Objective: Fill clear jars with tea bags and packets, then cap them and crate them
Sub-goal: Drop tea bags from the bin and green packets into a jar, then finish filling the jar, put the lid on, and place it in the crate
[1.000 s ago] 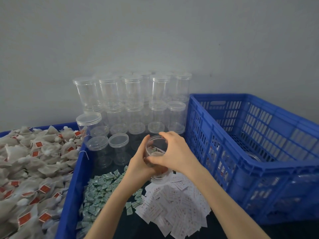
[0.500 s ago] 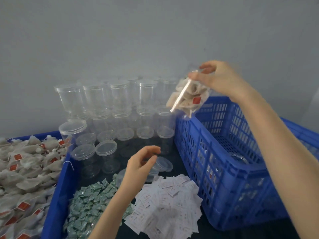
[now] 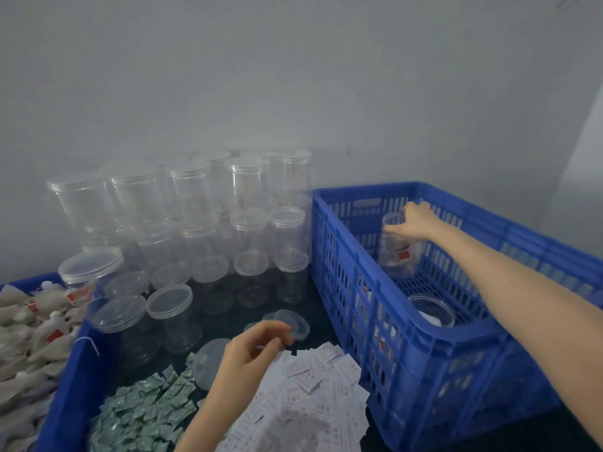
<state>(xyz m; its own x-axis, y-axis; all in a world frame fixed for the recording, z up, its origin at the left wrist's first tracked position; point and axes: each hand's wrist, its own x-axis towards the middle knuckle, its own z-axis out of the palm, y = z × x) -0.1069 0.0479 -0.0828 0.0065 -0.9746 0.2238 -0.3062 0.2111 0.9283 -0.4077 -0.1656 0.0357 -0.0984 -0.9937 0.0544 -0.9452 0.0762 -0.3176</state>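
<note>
My right hand (image 3: 421,223) grips the capped top of a clear jar (image 3: 399,256) filled with tea bags. It holds the jar upright, low inside the blue crate (image 3: 463,336), near the far end. A second capped jar (image 3: 430,309) stands in the crate closer to me. My left hand (image 3: 257,345) hovers above the white packets (image 3: 313,396) with fingers loosely curled and nothing in them. Just beyond its fingertips lies a loose clear lid (image 3: 295,324).
Empty capped jars (image 3: 195,223) are stacked against the wall, with more standing in front. A blue bin of tea bags (image 3: 32,321) sits at the left. Green packets (image 3: 146,409) are heaped near me, and another loose lid (image 3: 208,360) lies beside them.
My right hand lifted the filled jar away from my left hand, carried it right over the crate rim and lowered it inside. My left hand stayed above the packets.
</note>
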